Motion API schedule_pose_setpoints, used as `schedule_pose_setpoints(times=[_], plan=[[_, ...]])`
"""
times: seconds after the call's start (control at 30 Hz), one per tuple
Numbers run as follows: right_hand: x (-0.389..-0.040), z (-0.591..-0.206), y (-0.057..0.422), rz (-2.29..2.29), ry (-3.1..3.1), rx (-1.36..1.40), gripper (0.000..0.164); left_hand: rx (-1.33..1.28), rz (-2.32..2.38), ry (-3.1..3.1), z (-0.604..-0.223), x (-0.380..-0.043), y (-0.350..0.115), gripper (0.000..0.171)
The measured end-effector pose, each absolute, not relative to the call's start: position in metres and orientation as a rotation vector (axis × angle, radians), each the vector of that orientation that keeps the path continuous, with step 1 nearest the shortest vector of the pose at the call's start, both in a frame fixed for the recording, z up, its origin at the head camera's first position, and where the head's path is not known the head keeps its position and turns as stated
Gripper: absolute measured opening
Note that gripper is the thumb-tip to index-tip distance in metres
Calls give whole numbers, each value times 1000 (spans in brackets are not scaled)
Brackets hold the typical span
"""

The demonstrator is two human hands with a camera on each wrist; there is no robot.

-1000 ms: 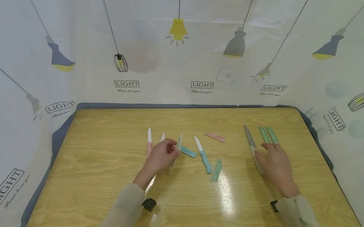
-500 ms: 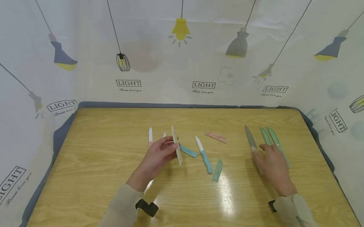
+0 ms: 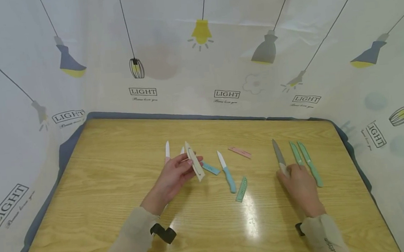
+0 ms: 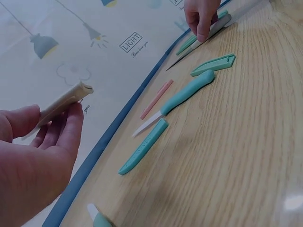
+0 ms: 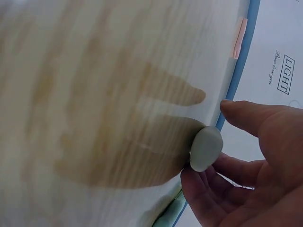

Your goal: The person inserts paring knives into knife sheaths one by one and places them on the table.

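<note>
Head view: the left hand pinches a cream sheath above the counter, its pointed end away from the person. The left wrist view shows a hollow mouth at the wide end. The right hand grasps the pale handle of the grey knife, whose blade points away over the counter.

This looks like the matching step: a cover in one hand, its likely knife in the other, the two well apart and the blade bare. The next move probably calls for lifting the knife, bringing both together between the arms, and lining up the sheath's mouth with the blade tip, fingers clear of the edge.

Between the hands lie the blue knife, unsheathed, the blue sheath, the green sheath and the pink sheath. Beyond the left hand, the pink knife is bare too. Two green knives beside the right hand appear covered.
</note>
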State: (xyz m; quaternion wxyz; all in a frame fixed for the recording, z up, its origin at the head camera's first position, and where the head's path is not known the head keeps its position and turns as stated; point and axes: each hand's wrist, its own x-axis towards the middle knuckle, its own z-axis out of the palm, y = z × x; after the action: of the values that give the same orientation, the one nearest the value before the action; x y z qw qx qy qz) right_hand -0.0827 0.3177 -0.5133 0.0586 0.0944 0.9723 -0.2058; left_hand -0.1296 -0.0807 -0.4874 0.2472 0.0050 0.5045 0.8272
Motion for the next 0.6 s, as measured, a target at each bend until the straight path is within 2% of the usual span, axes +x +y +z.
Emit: schedule_pose_setpoints(times=[0.2,0.47,0.6], plan=[[-88,-514,316,-575,2934,335,56,-50,2296,1355,-489,-128,-81,47],[-88,-516,317,-576,2987,298,42,-103,2321,1360,-491,-128,-80,44],[-89,-514,319,-588,2978,294,42,-143,2312,1374,-492,-129,-80,45]])
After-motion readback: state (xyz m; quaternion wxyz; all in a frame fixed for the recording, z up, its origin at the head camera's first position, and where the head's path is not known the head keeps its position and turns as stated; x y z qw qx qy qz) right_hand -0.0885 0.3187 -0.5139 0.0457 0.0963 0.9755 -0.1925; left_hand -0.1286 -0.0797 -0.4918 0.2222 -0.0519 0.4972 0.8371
